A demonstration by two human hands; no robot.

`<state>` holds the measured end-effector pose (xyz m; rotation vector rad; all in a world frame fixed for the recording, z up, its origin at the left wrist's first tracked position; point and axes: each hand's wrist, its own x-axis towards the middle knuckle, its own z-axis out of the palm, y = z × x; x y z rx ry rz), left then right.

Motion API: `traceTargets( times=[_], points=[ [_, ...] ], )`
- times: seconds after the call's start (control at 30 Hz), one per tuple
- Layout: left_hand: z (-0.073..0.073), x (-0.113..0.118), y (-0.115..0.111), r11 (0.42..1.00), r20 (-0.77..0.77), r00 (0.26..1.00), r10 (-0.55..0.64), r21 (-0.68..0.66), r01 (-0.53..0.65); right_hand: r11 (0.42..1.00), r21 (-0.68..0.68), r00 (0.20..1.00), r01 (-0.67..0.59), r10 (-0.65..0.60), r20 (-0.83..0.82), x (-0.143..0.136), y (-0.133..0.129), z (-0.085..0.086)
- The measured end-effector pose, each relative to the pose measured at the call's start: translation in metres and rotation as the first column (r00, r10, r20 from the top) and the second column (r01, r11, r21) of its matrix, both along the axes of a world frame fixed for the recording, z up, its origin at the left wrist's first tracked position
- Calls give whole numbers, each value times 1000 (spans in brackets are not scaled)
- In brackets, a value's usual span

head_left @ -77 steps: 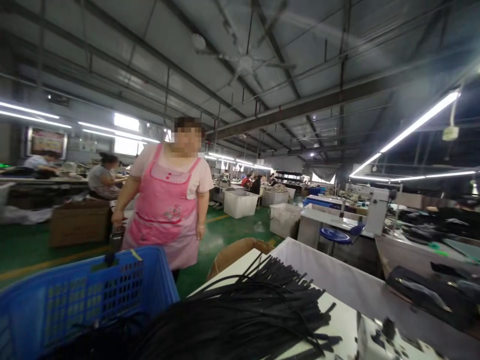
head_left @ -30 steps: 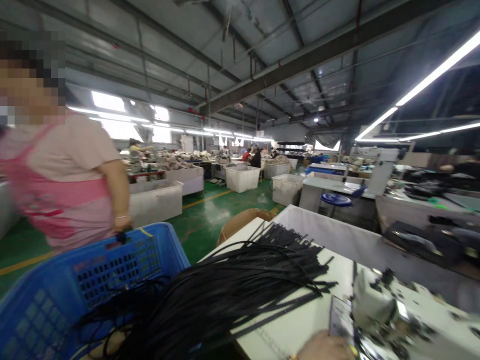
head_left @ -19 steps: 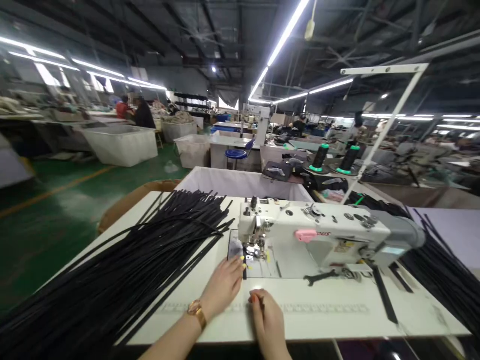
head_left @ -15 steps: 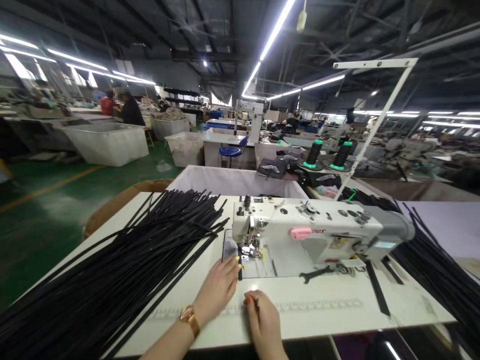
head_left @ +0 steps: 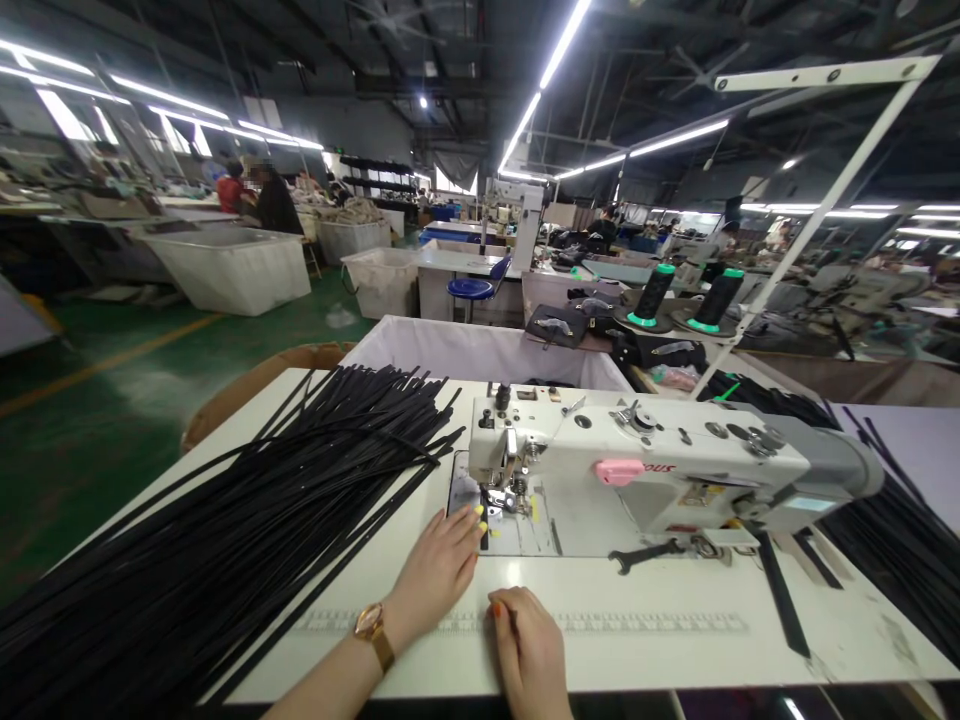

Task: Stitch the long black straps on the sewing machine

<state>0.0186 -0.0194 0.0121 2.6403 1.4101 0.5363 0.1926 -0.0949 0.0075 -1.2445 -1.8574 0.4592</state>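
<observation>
My left hand (head_left: 441,560) lies with its fingers extended beside the needle area of the white sewing machine (head_left: 570,440). Its fingertips rest at a short black strip (head_left: 484,530) on the machine's metal plate, near the presser foot (head_left: 504,500). A gold watch is on that wrist. Nearer the table's front edge, my right hand (head_left: 529,640) is curled, thumb against the fingers, around something small and dark that is mostly hidden. Under both hands runs a printed ruler scale (head_left: 652,622) on the white table (head_left: 420,670).
A large bundle of black strips (head_left: 247,520) covers the table's left side, with more strips (head_left: 900,530) at the far right. A wrench (head_left: 645,555) lies below the machine arm. Thread cones (head_left: 652,296) and a lined bin (head_left: 480,355) stand behind. People work in the background.
The view has shifted slightly, so the machine and thread stand appear farther right. Both hands keep nearly the same positions and poses.
</observation>
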Motion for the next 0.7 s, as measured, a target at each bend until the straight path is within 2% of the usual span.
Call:
traceTargets(
  times=[0.47, 0.7],
  points=[
    [3, -1, 19, 1000, 64, 998, -6, 12, 5, 999, -18, 999, -47, 47, -13, 2, 2, -2],
    [-3, 0, 20, 999, 62, 998, 2, 36, -4, 999, -13, 999, -44, 44, 0, 1, 1, 1]
  ],
)
